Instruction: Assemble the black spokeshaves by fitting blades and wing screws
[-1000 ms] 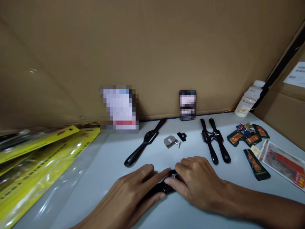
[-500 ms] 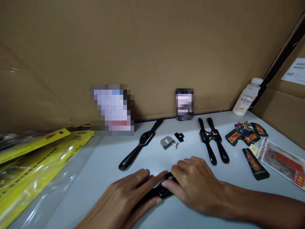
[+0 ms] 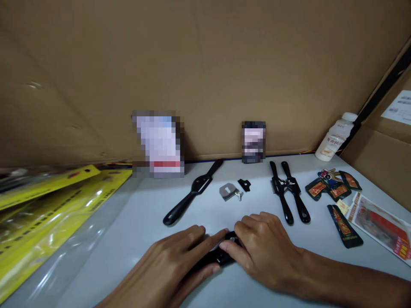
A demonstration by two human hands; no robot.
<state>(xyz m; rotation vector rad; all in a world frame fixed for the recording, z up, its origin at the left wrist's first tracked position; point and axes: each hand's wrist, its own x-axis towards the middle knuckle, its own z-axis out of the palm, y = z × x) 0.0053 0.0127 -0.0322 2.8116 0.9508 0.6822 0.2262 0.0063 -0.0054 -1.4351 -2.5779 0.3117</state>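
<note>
A black spokeshave (image 3: 221, 256) lies under both hands at the front of the table, mostly covered by them. My left hand (image 3: 180, 256) is closed around its left handle, index finger stretched along the top. My right hand (image 3: 261, 244) grips the other side, its thumb resting on the middle by a small screw. Beyond them are a bare spokeshave body (image 3: 195, 188), a steel blade (image 3: 227, 191), a small thumbscrew (image 3: 239, 195) and a black cap plate (image 3: 244, 185). Two assembled spokeshaves (image 3: 287, 188) lie side by side to the right.
Yellow packaging cards in clear plastic (image 3: 58, 209) cover the left side. A blurred-out screen (image 3: 160, 145) and a phone-like object (image 3: 253, 141) lean against the cardboard wall (image 3: 212, 64). A bottle (image 3: 335, 137), keys (image 3: 329, 174), dark packets (image 3: 345, 226) and a red-and-white packet (image 3: 382, 224) sit at right.
The camera view has shifted slightly, so the scene sits a little further right. Both hands keep their hold on the spokeshave, with hardly any movement.
</note>
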